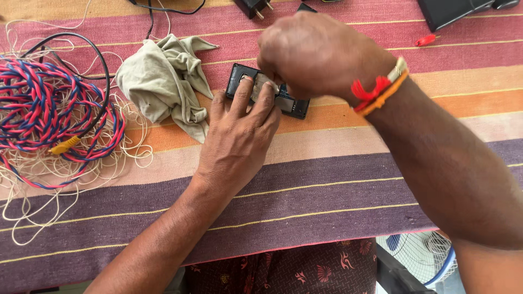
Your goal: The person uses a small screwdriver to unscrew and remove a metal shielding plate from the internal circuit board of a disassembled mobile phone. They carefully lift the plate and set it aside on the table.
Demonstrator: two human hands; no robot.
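Observation:
A small black phone-like device [239, 76] lies with its back opened on the striped cloth [327, 179]. My left hand [239, 136] rests flat beside it, its fingertips pressing on the device's left part. My right hand [318, 54] hovers over the device's middle with fingers curled and pinched at something small on it; what it pinches is hidden. A red and orange thread band [376, 90] circles my right wrist.
A crumpled grey-green rag [160, 81] lies left of the device. A coil of red and blue twisted wire [49, 103] with thin white cord and black cable sits at far left. A black plug [253, 6], a dark box [447, 11] and a small red piece [426, 40] lie along the far edge. A fan [422, 253] stands below.

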